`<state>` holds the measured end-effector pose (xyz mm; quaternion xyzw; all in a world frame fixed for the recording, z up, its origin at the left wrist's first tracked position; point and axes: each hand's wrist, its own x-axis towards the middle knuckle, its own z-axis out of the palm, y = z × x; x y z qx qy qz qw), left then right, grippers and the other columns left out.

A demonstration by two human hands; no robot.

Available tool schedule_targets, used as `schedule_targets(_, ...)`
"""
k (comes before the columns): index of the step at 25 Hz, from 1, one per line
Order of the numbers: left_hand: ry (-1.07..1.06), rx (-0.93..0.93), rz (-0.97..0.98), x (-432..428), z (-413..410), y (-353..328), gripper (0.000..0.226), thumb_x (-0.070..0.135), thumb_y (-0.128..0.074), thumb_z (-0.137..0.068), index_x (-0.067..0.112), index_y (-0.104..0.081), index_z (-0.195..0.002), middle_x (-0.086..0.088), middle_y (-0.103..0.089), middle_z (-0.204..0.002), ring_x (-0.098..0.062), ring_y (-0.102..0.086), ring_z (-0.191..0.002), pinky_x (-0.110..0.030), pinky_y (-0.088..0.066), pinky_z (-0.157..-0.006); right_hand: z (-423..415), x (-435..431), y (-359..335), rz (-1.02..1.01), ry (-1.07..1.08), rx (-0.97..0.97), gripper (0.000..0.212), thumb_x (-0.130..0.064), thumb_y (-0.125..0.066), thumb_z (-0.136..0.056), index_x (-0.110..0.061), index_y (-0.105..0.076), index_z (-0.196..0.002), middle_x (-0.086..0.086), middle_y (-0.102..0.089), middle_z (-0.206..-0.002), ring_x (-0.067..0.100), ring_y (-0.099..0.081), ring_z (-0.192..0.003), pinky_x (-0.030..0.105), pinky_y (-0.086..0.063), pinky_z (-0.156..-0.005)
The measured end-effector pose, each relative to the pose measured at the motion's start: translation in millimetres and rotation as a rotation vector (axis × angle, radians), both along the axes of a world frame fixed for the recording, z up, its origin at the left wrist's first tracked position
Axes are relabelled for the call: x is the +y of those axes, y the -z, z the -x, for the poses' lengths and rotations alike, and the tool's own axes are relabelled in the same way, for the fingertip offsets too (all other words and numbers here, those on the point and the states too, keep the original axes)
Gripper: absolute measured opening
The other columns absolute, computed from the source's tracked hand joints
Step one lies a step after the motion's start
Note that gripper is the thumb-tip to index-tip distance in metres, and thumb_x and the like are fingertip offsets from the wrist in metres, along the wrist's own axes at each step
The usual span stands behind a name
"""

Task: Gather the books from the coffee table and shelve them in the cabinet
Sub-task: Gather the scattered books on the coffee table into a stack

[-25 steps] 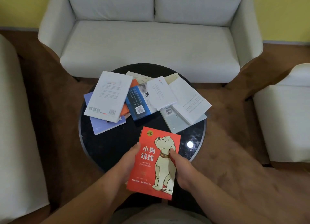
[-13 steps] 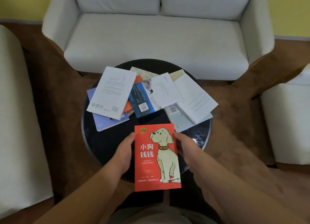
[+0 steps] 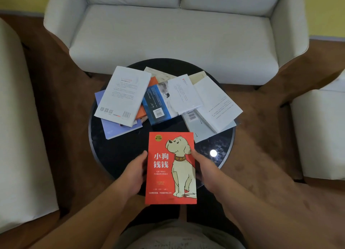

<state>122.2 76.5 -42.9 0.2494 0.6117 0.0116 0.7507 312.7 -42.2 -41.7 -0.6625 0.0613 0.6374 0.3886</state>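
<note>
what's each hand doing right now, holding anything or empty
Left hand: closed on the left edge of the red dog book.
Right hand: closed on the same book's right edge.

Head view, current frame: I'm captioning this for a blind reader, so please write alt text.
Two hands, left and right, hold a red book with a cartoon dog cover by its side edges above a round black coffee table. More books lie scattered and overlapping on the table, before a pale sofa.

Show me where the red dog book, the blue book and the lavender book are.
red dog book (image 3: pixel 170 167), head view, cover centre.
blue book (image 3: pixel 155 107), head view, back cover.
lavender book (image 3: pixel 115 128), head view, exposed lower cover.
</note>
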Motion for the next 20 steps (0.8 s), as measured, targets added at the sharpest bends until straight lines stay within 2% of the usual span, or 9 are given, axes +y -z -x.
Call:
schedule_targets(3,0.126,-0.065,0.034,-38,31,-5,0.038,0.043,-0.042,-0.102,0.021,-0.059,-0.128,-0.007,-0.076,-0.114,-0.026,-0.075,-0.101,-0.039,-0.06,-0.075,22,-39,1,0.004,0.008,0.044,0.037,-0.041,-0.048,-0.105,-0.019,-0.063,-0.131,0.003,-0.079,-0.112,0.026,-0.073,-0.109,0.043,-0.054,-0.096)
schedule_targets(7,0.038,-0.095,0.044,-55,29,-1,0.04,0.042,-0.04,-0.103,0.023,-0.055,-0.134,-0.008,-0.075,-0.117,-0.029,-0.071,-0.109,-0.051,-0.053,-0.097,40,-52,2,-0.058,0.092,0.114,0.036,-0.033,-0.043,-0.107,-0.021,-0.055,-0.139,0.007,-0.076,-0.121,0.027,-0.074,-0.109,0.037,-0.059,-0.084)
schedule_targets(9,0.015,-0.099,0.042,-58,23,-5,0.036,0.038,-0.044,-0.103,0.025,-0.054,-0.134,-0.007,-0.075,-0.116,-0.03,-0.07,-0.11,-0.054,-0.051,-0.101,41,-49,-2,-0.068,0.052,0.084,0.033,-0.029,-0.046,-0.107,-0.024,-0.053,-0.139,0.005,-0.077,-0.119,0.025,-0.075,-0.106,0.034,-0.06,-0.081)
schedule_targets(12,0.063,-0.076,-0.005,-60,20,-9,0.03,0.035,-0.045,-0.102,0.029,-0.054,-0.131,-0.003,-0.078,-0.108,-0.025,-0.073,-0.104,-0.048,-0.056,-0.093,38,-49,-6,-0.071,-0.087,0.002,0.031,-0.025,-0.047,-0.108,-0.029,-0.053,-0.138,-0.003,-0.078,-0.115,0.017,-0.075,-0.104,0.026,-0.058,-0.079)
schedule_targets(15,0.09,-0.054,-0.04,-60,19,-9,0.031,0.036,-0.044,-0.102,0.03,-0.052,-0.132,0.001,-0.077,-0.11,-0.019,-0.074,-0.101,-0.037,-0.058,-0.082,35,-44,-8,-0.051,-0.196,-0.073,0.034,-0.025,-0.046,-0.108,-0.03,-0.049,-0.142,-0.008,-0.075,-0.119,0.013,-0.07,-0.11,0.023,-0.054,-0.082)
schedule_targets(18,0.103,-0.044,-0.056,-58,15,-17,0.03,0.037,-0.042,-0.103,0.03,-0.052,-0.13,0.001,-0.075,-0.112,-0.017,-0.073,-0.1,-0.029,-0.056,-0.073,33,-32,-12,-0.038,-0.257,-0.113,0.034,-0.025,-0.045,-0.108,-0.03,-0.046,-0.142,-0.01,-0.071,-0.121,0.008,-0.068,-0.106,0.018,-0.051,-0.073)
schedule_targets(20,0.116,-0.018,-0.073,-52,10,-21,0.03,0.037,-0.041,-0.103,0.03,-0.052,-0.13,0.001,-0.073,-0.114,-0.017,-0.07,-0.102,-0.029,-0.053,-0.072,29,-22,-15,-0.032,-0.289,-0.139,0.037,-0.027,-0.045,-0.108,-0.029,-0.043,-0.145,-0.009,-0.069,-0.122,0.006,-0.067,-0.103,0.016,-0.05,-0.069)
